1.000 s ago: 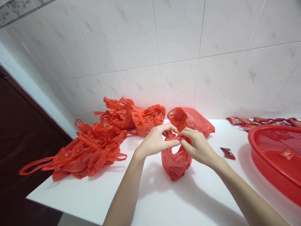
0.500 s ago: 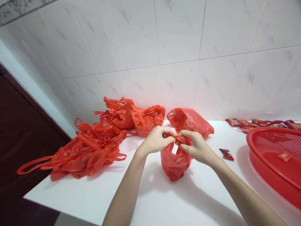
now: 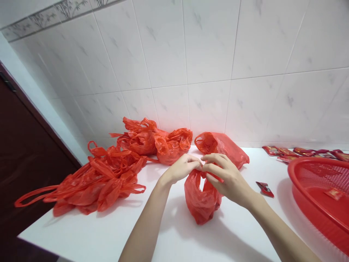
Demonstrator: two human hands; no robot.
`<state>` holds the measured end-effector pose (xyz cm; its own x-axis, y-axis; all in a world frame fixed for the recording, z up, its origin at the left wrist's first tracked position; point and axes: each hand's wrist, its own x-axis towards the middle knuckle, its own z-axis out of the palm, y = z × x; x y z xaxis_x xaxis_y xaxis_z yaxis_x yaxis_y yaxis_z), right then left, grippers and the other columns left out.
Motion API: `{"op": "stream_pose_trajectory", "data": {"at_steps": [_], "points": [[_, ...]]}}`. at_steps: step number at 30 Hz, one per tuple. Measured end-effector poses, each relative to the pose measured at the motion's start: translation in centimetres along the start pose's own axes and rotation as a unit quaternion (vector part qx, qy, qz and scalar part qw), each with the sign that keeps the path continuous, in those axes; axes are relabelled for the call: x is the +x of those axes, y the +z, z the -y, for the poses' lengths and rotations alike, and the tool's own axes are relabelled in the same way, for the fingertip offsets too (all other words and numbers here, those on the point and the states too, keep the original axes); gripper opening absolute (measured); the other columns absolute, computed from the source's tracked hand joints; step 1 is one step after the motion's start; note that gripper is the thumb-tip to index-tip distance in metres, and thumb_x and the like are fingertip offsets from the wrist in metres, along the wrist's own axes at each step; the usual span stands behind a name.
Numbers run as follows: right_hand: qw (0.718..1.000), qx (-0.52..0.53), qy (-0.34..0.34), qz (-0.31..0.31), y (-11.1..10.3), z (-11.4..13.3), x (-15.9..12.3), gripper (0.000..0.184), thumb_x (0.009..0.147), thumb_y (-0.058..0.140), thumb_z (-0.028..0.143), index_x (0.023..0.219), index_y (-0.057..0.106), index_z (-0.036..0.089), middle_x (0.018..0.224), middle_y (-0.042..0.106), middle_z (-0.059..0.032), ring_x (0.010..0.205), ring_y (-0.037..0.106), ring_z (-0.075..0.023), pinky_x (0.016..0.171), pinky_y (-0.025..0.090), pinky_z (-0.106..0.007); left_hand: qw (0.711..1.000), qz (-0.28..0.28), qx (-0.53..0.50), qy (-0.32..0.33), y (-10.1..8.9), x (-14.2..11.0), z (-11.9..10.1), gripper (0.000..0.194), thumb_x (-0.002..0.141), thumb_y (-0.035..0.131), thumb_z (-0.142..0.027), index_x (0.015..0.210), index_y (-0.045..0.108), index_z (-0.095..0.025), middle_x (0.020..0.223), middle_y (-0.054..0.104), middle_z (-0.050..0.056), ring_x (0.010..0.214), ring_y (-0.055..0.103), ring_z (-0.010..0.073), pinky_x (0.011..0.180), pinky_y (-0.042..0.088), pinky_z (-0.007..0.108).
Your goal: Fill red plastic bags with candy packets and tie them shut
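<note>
So your left hand [image 3: 183,168] has the top of the small red bag [image 3: 202,207] pinched, right in front of you at the middle of the white table [image 3: 89,233]. Your right hand [image 3: 230,178] is up at that same spot, fingers spread, but can't tell if it's gripping; one little packet [image 3: 265,189] lies off to your right, near the red basket [image 3: 308,203]

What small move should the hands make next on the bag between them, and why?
Probably have the right hand draw the gathered top of the red bag snug: its fingers look spread there, the left hand seems to pinch the top, and an opening shows below.
</note>
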<state>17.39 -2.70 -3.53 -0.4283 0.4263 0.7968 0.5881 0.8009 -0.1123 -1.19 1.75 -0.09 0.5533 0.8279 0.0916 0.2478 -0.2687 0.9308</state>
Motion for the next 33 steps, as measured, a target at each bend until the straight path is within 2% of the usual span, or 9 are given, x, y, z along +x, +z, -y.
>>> {"op": "stream_pose_trajectory", "data": {"at_steps": [3,7,11,14,19,26,29,33], "points": [[1.0,-0.003,-0.013,0.009,-0.1,0.1,0.1,0.027,0.093,0.047,0.003,0.099,0.064,0.023,0.114,0.066,-0.0088,0.102,0.061,-0.0226,0.085,0.053,-0.04,1.0,0.007,-0.002,-0.008,0.0,0.1,0.2,0.023,0.071,0.052,-0.03,0.057,0.064,-0.017,0.066,0.064,0.003,0.068,0.055,0.0164,0.072,0.043,0.03],[0.999,0.033,0.019,0.02,-0.5,0.1,0.1,0.017,0.095,0.052,0.012,0.096,0.064,0.023,0.113,0.067,-0.0093,0.102,0.062,-0.0237,0.086,0.054,-0.042,0.999,-0.008,-0.03,-0.015,-0.1,0.3,0.5,0.023,0.074,0.055,-0.03,0.06,0.067,-0.017,0.068,0.066,0.002,0.07,0.057,0.0161,0.074,0.045,0.029],[0.994,0.097,0.042,0.039,-1.3,-0.1,0.2,0.014,0.096,0.052,0.015,0.097,0.065,0.022,0.118,0.066,-0.0106,0.105,0.065,-0.0234,0.087,0.055,-0.042,0.997,-0.015,-0.072,-0.011,-0.3,0.8,0.8,0.017,0.069,0.06,-0.024,0.071,0.075,-0.016,0.076,0.07,0.004,0.077,0.061,0.016,0.078,0.046,0.028],[0.986,0.145,0.057,0.064,-2.1,-0.2,0.4,0.013,0.097,0.054,0.018,0.095,0.065,0.022,0.117,0.065,-0.0106,0.1,0.066,-0.0215,0.085,0.057,-0.038,0.992,-0.039,-0.112,-0.032,-0.7,1.2,1.1,0.019,0.065,0.063,-0.021,0.076,0.077,-0.015,0.071,0.068,0.003,0.069,0.058,0.0141,0.071,0.047,0.028],[0.972,0.196,0.054,0.121,-3.5,-0.1,0.7,0.013,0.097,0.055,0.021,0.091,0.066,0.022,0.105,0.068,-0.0082,0.099,0.065,-0.0212,0.085,0.056,-0.036,0.98,-0.057,-0.176,-0.076,-1.5,1.9,2.2,0.017,0.059,0.07,-0.02,0.074,0.075,-0.014,0.062,0.064,0.001,0.059,0.056,0.0109,0.064,0.045,0.025],[0.944,0.262,0.074,0.186,-5.2,-0.2,0.7,0.017,0.099,0.056,0.03,0.09,0.066,0.02,0.088,0.07,-0.0049,0.082,0.064,-0.0183,0.076,0.053,-0.032,0.97,-0.073,-0.197,-0.124,-2.0,3.1,4.4,0.021,0.057,0.071,-0.015,0.079,0.069,-0.013,0.062,0.064,0.001,0.057,0.058,0.0106,0.065,0.047,0.026],[0.933,0.285,0.077,0.207,-6.0,0.0,0.8,0.022,0.1,0.056,0.036,0.09,0.067,0.019,0.086,0.07,-0.0047,0.079,0.064,-0.0175,0.074,0.053,-0.032,0.966,-0.083,-0.205,-0.133,-2.3,3.3,5.2,0.024,0.056,0.07,-0.013,0.08,0.066,-0.014,0.057,0.059,-0.002,0.051,0.052,0.0077,0.06,0.045,0.024],[0.919,0.314,0.065,0.23,-6.5,0.3,1.0,0.02,0.099,0.059,0.034,0.087,0.067,0.019,0.086,0.07,-0.0039,0.077,0.064,-0.0158,0.072,0.052,-0.029,0.961,-0.093,-0.221,-0.141,-2.5,3.4,5.7,0.027,0.054,0.071,-0.012,0.078,0.06,-0.016,0.052,0.049,-0.009,0.044,0.04,0.0035,0.06,0.045,0.024]]}}
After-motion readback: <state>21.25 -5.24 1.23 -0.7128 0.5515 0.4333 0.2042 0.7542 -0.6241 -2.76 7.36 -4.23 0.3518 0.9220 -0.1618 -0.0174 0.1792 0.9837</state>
